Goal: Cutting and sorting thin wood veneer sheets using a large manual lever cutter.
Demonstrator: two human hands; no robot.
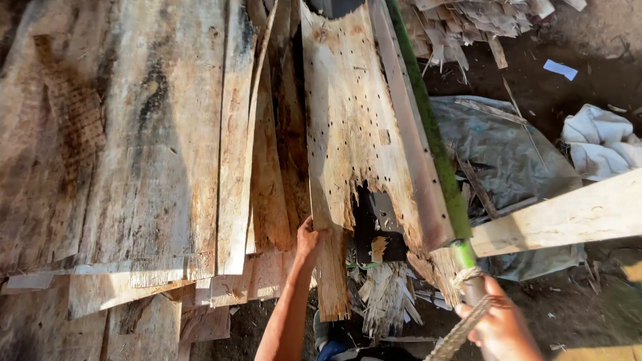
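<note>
The left hand (309,238) is gripping the lower left edge of a thin wood sheet (351,127), fingers curled around the ragged rim; the sheet is pale, dotted with small dark holes, and torn open near its bottom. It is lying in the middle of the view, on top of a stack of weathered veneer sheets (154,147) spreading away to the left. The right hand (501,327) is closing in a fist around the lower end of a green pole (431,134) wrapped with rope (461,331), the pole running along the sheet's right edge. A pale plank (568,217) is jutting in from the right, above a grey tarp (508,160) and a white cloth (602,144) on the dirt ground (568,80).
</note>
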